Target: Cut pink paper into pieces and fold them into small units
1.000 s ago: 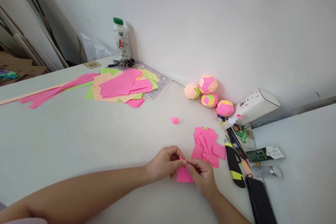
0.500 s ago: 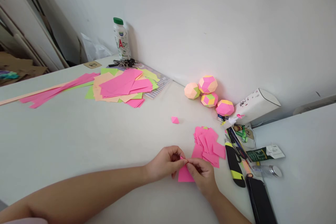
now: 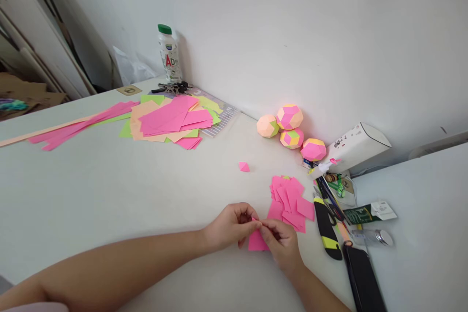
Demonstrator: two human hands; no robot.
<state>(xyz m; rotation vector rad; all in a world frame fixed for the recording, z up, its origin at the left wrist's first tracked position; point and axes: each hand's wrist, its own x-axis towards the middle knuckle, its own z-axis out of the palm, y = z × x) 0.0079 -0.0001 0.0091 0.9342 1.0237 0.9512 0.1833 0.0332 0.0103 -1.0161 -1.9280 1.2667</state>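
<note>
A piece of pink paper (image 3: 258,242) is pinched at its upper edge between my two hands, close to the table's near side. My left hand (image 3: 232,225) is closed on the paper, thumb and forefinger meeting near its top corner. Fingertips almost touching the left ones, my right hand (image 3: 283,241) grips the same edge. The fingers cover part of the paper, so any fold there is hidden. Just beyond the right hand lies a loose pile of pink paper pieces (image 3: 288,200). A small folded pink paper shape (image 3: 243,166) sits alone farther off.
Several faceted paper balls (image 3: 289,117) rest by the wall. Along the right are a black-and-yellow utility knife (image 3: 326,229), a black case (image 3: 361,275) and a clear jar (image 3: 373,238). Pink, peach and green sheets (image 3: 168,117) lie at the back left, near keys (image 3: 173,88) and a bottle (image 3: 169,56).
The lower edge of the pink paper has risen slightly between my hands. Both hands keep nearly the same place and grip.
</note>
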